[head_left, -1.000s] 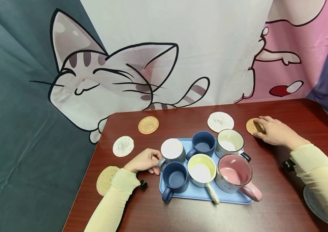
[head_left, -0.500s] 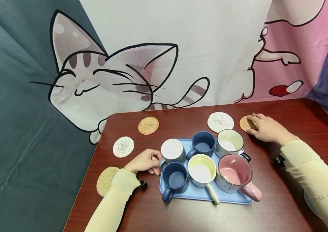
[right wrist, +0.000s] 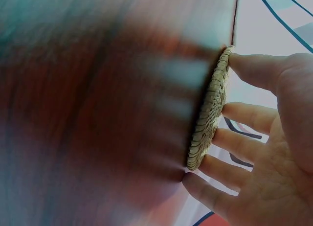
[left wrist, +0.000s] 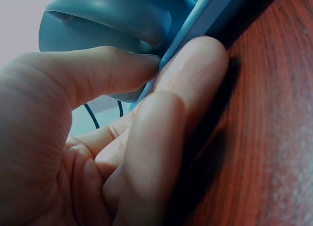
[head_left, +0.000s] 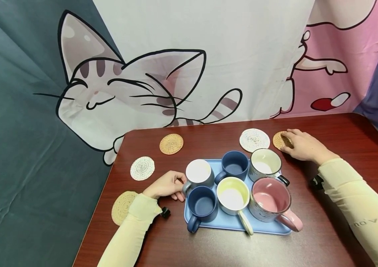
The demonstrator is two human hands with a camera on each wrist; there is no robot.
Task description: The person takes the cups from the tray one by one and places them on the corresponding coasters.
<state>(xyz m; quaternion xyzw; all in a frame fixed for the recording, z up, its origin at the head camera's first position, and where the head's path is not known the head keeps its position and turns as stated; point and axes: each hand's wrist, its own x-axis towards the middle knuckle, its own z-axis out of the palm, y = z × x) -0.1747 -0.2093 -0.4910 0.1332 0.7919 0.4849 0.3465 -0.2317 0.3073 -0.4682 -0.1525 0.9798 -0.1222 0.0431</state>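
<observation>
The right hand [head_left: 303, 146] lay at approx 2 o'clock on the dark red table [head_left: 342, 129], fingers spread and fairly straight, tips resting on the tan woven coaster [head_left: 279, 140]. The coaster sat under the fingertips, its uncovered part showing at the hand's 9 o'clock side. In the right wrist view the fingers [right wrist: 247, 117] fanned out along the coaster's [right wrist: 208, 116] face with the thumb at its top edge; it lay flat on the table. It was round, straw-coloured, coiled in rings, thin, w/ a slightly rough rim. Just beside it at 9 o'clock lay a white speckled coaster [head_left: 254, 140], close, but contact couldn't be told.

The left hand [head_left: 166, 184] sat at the 9 o'clock edge of the blue tray [head_left: 235, 223], fingers curled. In the left wrist view the fingers [left wrist: 195, 79] pressed against the tray edge [left wrist: 210, 15] and the thumb touched the grey mug [left wrist: 112, 20] above it, pinching tray and mug together.

On the tray stood six mugs: the grey mug [head_left: 199, 173] w/ white inside, two dark blue mugs [head_left: 233, 165] [head_left: 202, 206], a yellow-rimmed one [head_left: 233, 195], a pale speckled one [head_left: 265, 165] and a pink one [head_left: 270, 199].

Other coasters: tan at 11 o'clock [head_left: 171, 144], white at 10 o'clock [head_left: 142, 168], tan at 8 o'clock [head_left: 122, 207], partly under the left sleeve [head_left: 132, 230].
</observation>
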